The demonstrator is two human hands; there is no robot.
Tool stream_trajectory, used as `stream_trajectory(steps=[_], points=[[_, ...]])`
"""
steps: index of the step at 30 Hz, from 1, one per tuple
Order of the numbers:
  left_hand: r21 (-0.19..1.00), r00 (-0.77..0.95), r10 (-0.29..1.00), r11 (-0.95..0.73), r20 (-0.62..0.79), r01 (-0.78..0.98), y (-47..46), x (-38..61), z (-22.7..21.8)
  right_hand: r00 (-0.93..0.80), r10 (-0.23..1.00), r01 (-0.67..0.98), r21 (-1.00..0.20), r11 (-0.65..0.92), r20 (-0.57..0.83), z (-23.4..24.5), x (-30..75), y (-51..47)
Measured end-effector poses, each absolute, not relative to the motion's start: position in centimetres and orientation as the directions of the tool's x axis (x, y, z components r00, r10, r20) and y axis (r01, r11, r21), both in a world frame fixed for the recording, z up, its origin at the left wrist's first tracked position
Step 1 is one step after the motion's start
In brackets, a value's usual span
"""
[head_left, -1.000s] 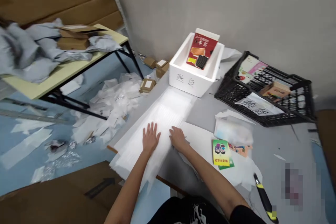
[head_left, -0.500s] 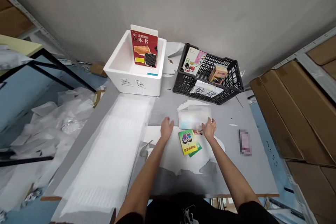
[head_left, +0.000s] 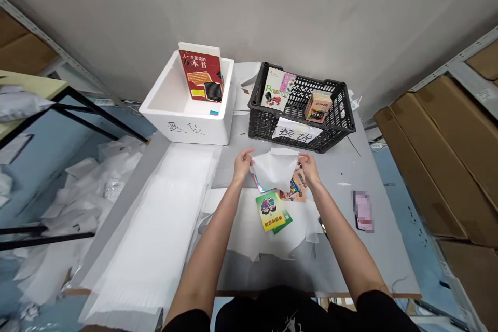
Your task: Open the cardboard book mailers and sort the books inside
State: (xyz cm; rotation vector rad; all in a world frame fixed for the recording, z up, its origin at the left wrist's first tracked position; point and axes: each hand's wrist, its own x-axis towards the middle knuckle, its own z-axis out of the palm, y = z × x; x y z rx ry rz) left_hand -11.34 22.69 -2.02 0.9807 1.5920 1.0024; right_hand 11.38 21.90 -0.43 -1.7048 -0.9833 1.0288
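Note:
A thin white wrapping sheet (head_left: 275, 167) is stretched between my two hands. My left hand (head_left: 243, 167) is closed on its left corner, and my right hand (head_left: 308, 168) pinches the right one. Partly under the sheet lie an orange-brown book (head_left: 299, 189) and another book whose pink and blue edge (head_left: 258, 183) peeks out at the left. Closer to me, a yellow-and-green booklet (head_left: 271, 211) rests on a green one (head_left: 286, 222). Beneath them spreads white torn paper (head_left: 244, 233).
Behind stand a white foam box (head_left: 182, 127) holding a red book (head_left: 202, 72) and a black crate (head_left: 257, 124) with books. A stack of white foam sheets (head_left: 155, 228) covers the table's left side. A blurred-out phone (head_left: 363, 211) lies at right. Cardboard boxes (head_left: 443, 150) flank the table.
Both hands have moved to the white sheet's corners and lifted it. The orange-brown book now shows below it. My view has shifted slightly.

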Motion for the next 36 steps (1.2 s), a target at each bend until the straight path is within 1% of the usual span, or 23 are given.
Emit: stream_trajectory(steps=[3, 5, 7, 9, 11, 13, 16, 17, 19, 22, 24, 25, 29, 32, 36], points=[[0.991, -0.275, 0.953, 0.130, -0.126, -0.001, 22.2, -14.3, 2.1, 0.247, 0.964, 0.080, -0.990, -0.119, -0.096, 3.1, 10.4, 23.1], [1.000, -0.347, 0.938, -0.010, 0.012, 0.006, 20.8, -16.6, 4.8, 0.158, 0.987, 0.010, -0.999, -0.031, -0.029, 5.3, 8.9, 23.1], [0.995, -0.403, 0.910, -0.076, 0.098, 0.069, 18.5, -19.2, 7.0, 0.070, 0.998, 0.001, -1.000, 0.004, 0.004, 6.9, 6.4, 22.1], [0.983, -0.454, 0.882, -0.052, 0.127, 0.175, 15.7, -22.2, 8.0, 0.004, 0.999, 0.043, -0.998, 0.042, 0.042, 7.4, 2.9, 20.2], [0.948, -0.507, 0.851, 0.032, 0.140, 0.315, 12.7, -25.8, 7.7, -0.043, 0.996, 0.097, -0.992, 0.081, 0.077, 6.7, -1.1, 17.4], [0.885, -0.538, 0.829, 0.129, 0.151, 0.448, 9.6, -29.9, 6.3, -0.116, 0.992, 0.128, -0.990, 0.055, 0.041, 4.9, -5.1, 13.9], [0.771, -0.502, 0.858, 0.245, 0.109, 0.588, 5.3, -36.2, 2.8, -0.249, 0.966, 0.158, -0.987, -0.034, -0.073, 1.0, -10.6, 8.2], [0.736, -0.479, 0.875, 0.275, 0.075, 0.618, 4.1, -38.0, 1.5, -0.285, 0.951, 0.177, -0.982, -0.070, -0.119, -0.5, -12.1, 6.3], [0.670, -0.431, 0.902, 0.326, -0.009, 0.667, 2.1, -41.0, -1.3, -0.366, 0.915, 0.235, -0.968, -0.087, -0.171, -3.4, -14.6, 2.8], [0.543, -0.401, 0.902, 0.419, -0.159, 0.727, 0.4, -43.7, -5.5, -0.436, 0.857, 0.325, -0.936, -0.134, -0.274, -7.1, -17.3, -0.7], [0.468, -0.410, 0.883, 0.469, -0.229, 0.749, -0.1, -44.5, -7.9, -0.454, 0.817, 0.388, -0.904, -0.179, -0.356, -8.9, -18.3, -1.8], [0.449, -0.411, 0.877, 0.481, -0.250, 0.753, -0.2, -44.6, -8.9, -0.457, 0.796, 0.420, -0.885, -0.201, -0.397, -9.6, -18.7, -1.9], [0.422, -0.349, 0.900, 0.432, -0.263, 0.797, -0.4, -44.6, -11.5, -0.460, 0.719, 0.511, -0.817, -0.265, -0.521, -10.9, -19.4, -1.8], [0.366, -0.312, 0.918, 0.385, -0.245, 0.847, -0.6, -44.6, -12.4, -0.469, 0.670, 0.551, -0.783, -0.287, -0.576, -11.1, -19.8, -1.9], [0.281, -0.288, 0.934, 0.341, -0.212, 0.897, -0.6, -44.7, -12.9, -0.486, 0.634, 0.631, -0.744, -0.221, -0.601, -11.2, -20.3, -2.1]])
